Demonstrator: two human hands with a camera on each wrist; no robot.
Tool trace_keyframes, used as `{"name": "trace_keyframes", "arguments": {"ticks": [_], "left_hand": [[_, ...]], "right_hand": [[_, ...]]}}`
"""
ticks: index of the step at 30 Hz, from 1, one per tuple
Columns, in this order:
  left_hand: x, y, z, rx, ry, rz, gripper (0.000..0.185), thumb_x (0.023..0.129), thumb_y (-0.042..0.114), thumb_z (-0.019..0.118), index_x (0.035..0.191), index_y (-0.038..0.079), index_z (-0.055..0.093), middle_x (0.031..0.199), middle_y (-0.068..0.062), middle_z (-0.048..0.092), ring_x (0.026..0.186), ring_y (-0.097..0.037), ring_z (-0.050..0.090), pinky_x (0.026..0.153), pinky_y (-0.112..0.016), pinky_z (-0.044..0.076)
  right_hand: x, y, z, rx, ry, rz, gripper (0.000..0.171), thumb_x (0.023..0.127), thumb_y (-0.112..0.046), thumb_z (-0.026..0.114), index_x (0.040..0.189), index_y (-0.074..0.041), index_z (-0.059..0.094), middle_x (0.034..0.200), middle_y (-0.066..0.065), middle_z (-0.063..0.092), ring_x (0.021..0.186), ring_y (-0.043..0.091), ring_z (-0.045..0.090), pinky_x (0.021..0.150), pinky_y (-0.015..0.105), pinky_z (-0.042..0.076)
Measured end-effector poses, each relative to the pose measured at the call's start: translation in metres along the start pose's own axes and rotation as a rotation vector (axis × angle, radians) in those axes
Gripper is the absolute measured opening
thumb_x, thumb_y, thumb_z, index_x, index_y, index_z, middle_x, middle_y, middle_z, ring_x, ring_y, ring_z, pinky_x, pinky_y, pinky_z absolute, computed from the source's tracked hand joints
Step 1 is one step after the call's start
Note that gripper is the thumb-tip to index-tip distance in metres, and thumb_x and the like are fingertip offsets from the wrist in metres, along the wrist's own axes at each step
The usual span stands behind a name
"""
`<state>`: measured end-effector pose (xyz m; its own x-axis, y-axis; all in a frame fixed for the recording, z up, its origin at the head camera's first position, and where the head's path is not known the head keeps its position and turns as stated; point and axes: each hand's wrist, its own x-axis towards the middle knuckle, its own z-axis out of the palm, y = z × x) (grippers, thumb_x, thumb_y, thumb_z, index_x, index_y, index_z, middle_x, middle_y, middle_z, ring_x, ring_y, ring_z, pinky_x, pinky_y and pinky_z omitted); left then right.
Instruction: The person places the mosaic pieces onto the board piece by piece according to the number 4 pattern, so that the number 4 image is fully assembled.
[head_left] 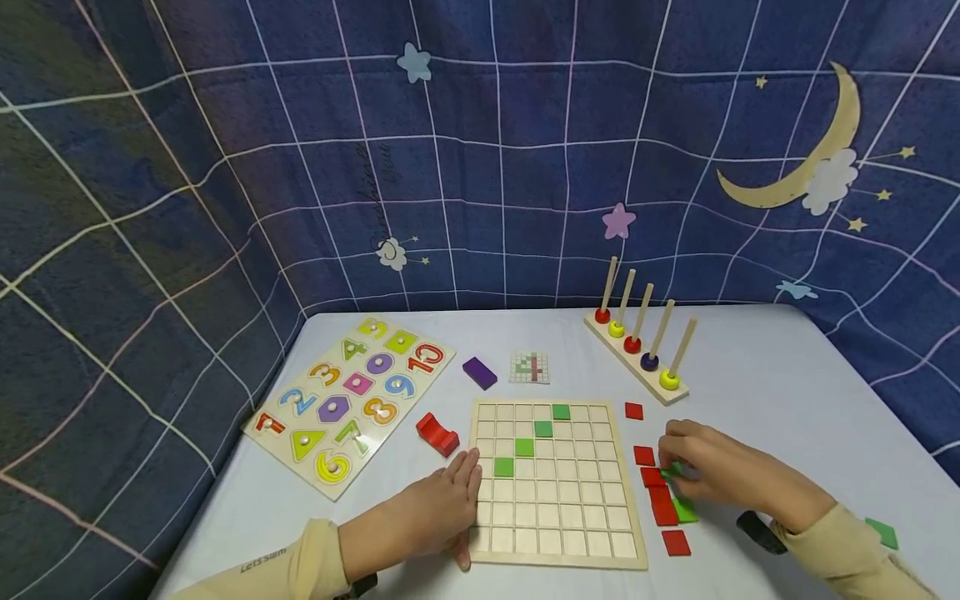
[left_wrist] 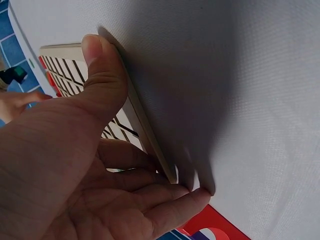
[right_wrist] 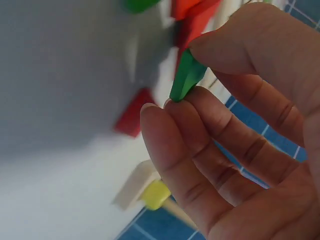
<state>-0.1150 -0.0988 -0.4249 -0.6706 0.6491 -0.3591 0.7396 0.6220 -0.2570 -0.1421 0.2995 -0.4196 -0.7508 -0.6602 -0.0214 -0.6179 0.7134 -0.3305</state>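
A wooden grid board (head_left: 558,493) lies flat with several green tiles (head_left: 524,447) in a diagonal of its cells. Against its left edge rests my left hand (head_left: 442,504), fingers extended and thumb apart; the left wrist view shows the thumb (left_wrist: 102,70) on the near side of the frame. Right of the board, my right hand (head_left: 723,467) pinches a green square tile (right_wrist: 187,75) between thumb and fingertips, above the table. Beneath and beside that hand lie red tiles (head_left: 663,506) and another green tile (head_left: 684,510), partly overlapped.
A number puzzle board (head_left: 348,400) lies at left. Near it are a red curved block (head_left: 437,435) and a purple block (head_left: 480,372). A small pattern card (head_left: 529,367) sits behind the grid. At back right stands a peg rack (head_left: 637,367) with beads. One green tile (head_left: 881,533) lies far right.
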Motion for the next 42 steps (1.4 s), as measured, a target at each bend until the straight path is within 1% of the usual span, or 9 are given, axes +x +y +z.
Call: {"name": "trace_keyframes", "arguments": {"ticks": [3,6,10,16,24,30,35,38,42], "left_hand": [[0.001,-0.001,-0.002,0.013,0.011,0.002,0.093,0.091,0.057,0.078,0.156,-0.003,0.051,0.165,-0.023,0.048,0.153,-0.033,0.052,0.111,-0.037,0.058],[0.003,-0.002,-0.003,0.023,0.017,0.002,0.091,0.091,0.053,0.08,0.156,-0.003,0.05,0.165,-0.024,0.048,0.153,-0.033,0.051,0.111,-0.036,0.058],[0.004,-0.002,-0.003,0.012,0.0,-0.005,0.094,0.09,0.054,0.08,0.158,-0.003,0.048,0.166,-0.024,0.045,0.154,-0.033,0.049,0.113,-0.037,0.056],[0.004,-0.002,-0.001,-0.002,0.006,-0.01,0.09,0.091,0.046,0.083,0.158,-0.003,0.048,0.166,-0.024,0.046,0.153,-0.034,0.051,0.112,-0.037,0.057],[0.003,-0.002,-0.001,-0.008,0.013,-0.004,0.092,0.092,0.052,0.08,0.157,-0.004,0.048,0.165,-0.024,0.047,0.153,-0.034,0.051,0.113,-0.037,0.057],[0.002,-0.002,-0.001,0.0,0.002,-0.003,0.093,0.091,0.055,0.078,0.157,-0.004,0.049,0.165,-0.024,0.048,0.152,-0.034,0.052,0.113,-0.036,0.056],[-0.001,-0.003,0.0,-0.016,0.001,-0.009,0.101,0.086,0.063,0.077,0.156,-0.004,0.05,0.164,-0.025,0.048,0.153,-0.034,0.051,0.114,-0.036,0.056],[-0.002,-0.003,0.0,-0.017,0.014,-0.002,0.103,0.085,0.066,0.076,0.156,-0.004,0.05,0.164,-0.025,0.048,0.152,-0.034,0.052,0.113,-0.036,0.056],[-0.002,-0.002,0.001,-0.008,0.029,0.008,0.101,0.086,0.064,0.076,0.156,-0.004,0.051,0.164,-0.024,0.049,0.151,-0.034,0.054,0.111,-0.036,0.058]], "right_hand": [[0.009,-0.008,-0.005,-0.009,0.024,-0.041,0.021,0.084,-0.005,0.085,0.09,-0.019,0.071,0.088,-0.008,0.057,0.079,0.001,0.047,0.065,0.019,0.048],[0.02,-0.019,-0.009,-0.013,0.025,-0.066,0.02,0.086,-0.005,0.084,0.09,-0.019,0.07,0.089,-0.008,0.057,0.079,0.001,0.047,0.065,0.018,0.046],[0.039,-0.036,-0.01,-0.019,0.008,-0.107,0.017,0.088,-0.005,0.081,0.09,-0.017,0.069,0.088,-0.006,0.054,0.079,0.001,0.044,0.065,0.017,0.043],[0.064,-0.059,-0.006,-0.085,0.013,-0.188,0.017,0.088,-0.006,0.083,0.09,-0.016,0.069,0.086,-0.006,0.054,0.081,0.002,0.044,0.069,0.016,0.046],[0.092,-0.085,0.003,-0.1,0.001,-0.241,0.016,0.089,-0.004,0.082,0.09,-0.015,0.07,0.088,-0.004,0.058,0.084,0.005,0.05,0.072,0.017,0.049],[0.117,-0.103,0.016,-0.092,-0.021,-0.29,0.014,0.087,-0.006,0.083,0.091,-0.013,0.072,0.086,-0.002,0.06,0.08,0.004,0.05,0.071,0.016,0.05],[0.139,-0.118,0.031,-0.093,-0.047,-0.312,0.012,0.087,-0.009,0.084,0.092,-0.012,0.073,0.086,-0.003,0.06,0.079,0.004,0.049,0.073,0.015,0.049],[0.144,-0.125,0.04,-0.088,-0.061,-0.304,0.01,0.088,-0.009,0.084,0.091,-0.01,0.075,0.086,-0.004,0.058,0.078,0.003,0.048,0.072,0.014,0.049],[0.143,-0.132,0.048,-0.086,-0.057,-0.289,0.009,0.089,-0.005,0.084,0.085,-0.008,0.075,0.084,-0.003,0.056,0.073,0.002,0.047,0.068,0.012,0.048]]}}
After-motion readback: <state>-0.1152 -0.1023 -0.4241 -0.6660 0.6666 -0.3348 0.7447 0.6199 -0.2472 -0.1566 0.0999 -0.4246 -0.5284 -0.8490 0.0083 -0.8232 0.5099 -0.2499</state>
